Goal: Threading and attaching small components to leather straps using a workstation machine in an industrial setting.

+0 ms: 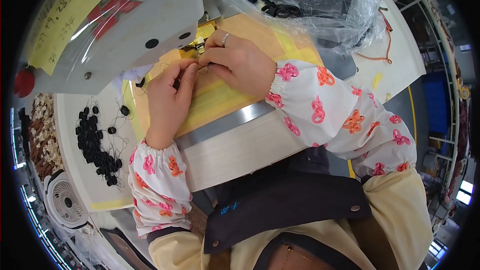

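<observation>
My left hand (172,92) and my right hand (242,62) meet fingertip to fingertip below the metal presser part (200,45) of a sewing machine (150,15). Both are closed in a pinch. Between them shows a thin dark thread (204,71), and a bit of a small black piece peeks out at the right fingertips; most of it is hidden. A ring sits on one right finger. Left of my left hand, several small black pieces with thread tails (92,137) lie in a heap, and a few sit apart, one black piece (125,110) among them.
A clear plastic bag (370,10) full of black ring-like pieces stands behind my right hand. Yellow tape (220,105) covers the work plate, with a metal strip (245,113) along its near edge. An orange cord (389,45) lies far right. A white fan (66,200) stands lower left.
</observation>
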The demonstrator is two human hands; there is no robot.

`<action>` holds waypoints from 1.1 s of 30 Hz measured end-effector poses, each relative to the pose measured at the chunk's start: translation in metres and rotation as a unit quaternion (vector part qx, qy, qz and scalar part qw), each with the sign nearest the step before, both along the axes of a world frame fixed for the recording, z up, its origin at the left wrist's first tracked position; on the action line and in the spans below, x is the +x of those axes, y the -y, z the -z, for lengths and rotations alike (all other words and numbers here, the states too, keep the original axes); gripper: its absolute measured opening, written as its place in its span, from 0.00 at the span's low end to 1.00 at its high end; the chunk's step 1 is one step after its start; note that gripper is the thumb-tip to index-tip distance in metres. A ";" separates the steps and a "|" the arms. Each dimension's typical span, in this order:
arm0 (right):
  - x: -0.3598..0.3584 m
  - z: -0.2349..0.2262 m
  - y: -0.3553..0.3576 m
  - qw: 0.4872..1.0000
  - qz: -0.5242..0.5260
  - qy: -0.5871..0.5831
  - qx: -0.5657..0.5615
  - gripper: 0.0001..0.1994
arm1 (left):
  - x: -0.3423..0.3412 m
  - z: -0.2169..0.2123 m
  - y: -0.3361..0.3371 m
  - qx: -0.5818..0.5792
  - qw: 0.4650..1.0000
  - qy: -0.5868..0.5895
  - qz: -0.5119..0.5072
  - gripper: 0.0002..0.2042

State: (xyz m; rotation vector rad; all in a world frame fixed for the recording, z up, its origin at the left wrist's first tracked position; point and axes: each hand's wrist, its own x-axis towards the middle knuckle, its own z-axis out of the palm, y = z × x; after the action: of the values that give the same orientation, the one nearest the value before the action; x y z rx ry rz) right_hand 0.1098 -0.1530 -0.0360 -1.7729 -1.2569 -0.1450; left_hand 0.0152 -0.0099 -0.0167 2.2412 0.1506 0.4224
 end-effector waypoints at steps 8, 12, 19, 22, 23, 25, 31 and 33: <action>0.006 -0.007 0.003 0.998 0.047 -0.037 0.016 0.08 | 0.001 0.005 -0.003 -0.006 1.000 0.031 -0.003 0.05; 0.009 -0.004 0.003 0.998 0.041 -0.046 0.011 0.09 | 0.003 0.000 0.003 -0.022 0.999 0.023 0.007 0.04; -0.007 -0.009 0.001 0.997 -0.036 -0.010 0.064 0.07 | -0.010 -0.016 0.005 0.054 0.995 -0.020 0.078 0.07; -0.005 -0.007 0.000 0.995 -0.028 -0.072 0.057 0.07 | -0.005 -0.011 0.007 0.005 0.998 -0.026 0.050 0.06; -0.003 -0.007 0.001 0.992 -0.009 -0.111 0.055 0.08 | -0.003 -0.011 0.009 0.004 0.998 -0.027 0.051 0.06; -0.004 -0.008 0.002 0.991 -0.003 -0.128 0.044 0.08 | -0.002 -0.011 0.011 -0.110 0.991 -0.060 -0.050 0.06; -0.002 -0.009 0.000 0.979 0.021 -0.203 0.003 0.09 | 0.000 -0.006 0.006 -0.094 0.993 -0.068 0.002 0.09; 0.001 -0.006 -0.002 0.978 0.020 -0.209 0.002 0.09 | 0.003 -0.005 0.006 -0.108 0.991 -0.079 -0.010 0.09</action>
State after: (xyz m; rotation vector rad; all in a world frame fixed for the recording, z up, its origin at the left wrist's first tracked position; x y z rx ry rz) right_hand 0.1108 -0.1508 -0.0304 -1.7130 -0.9156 0.1941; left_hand 0.0183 -0.0155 -0.0118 2.0585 0.2876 0.2258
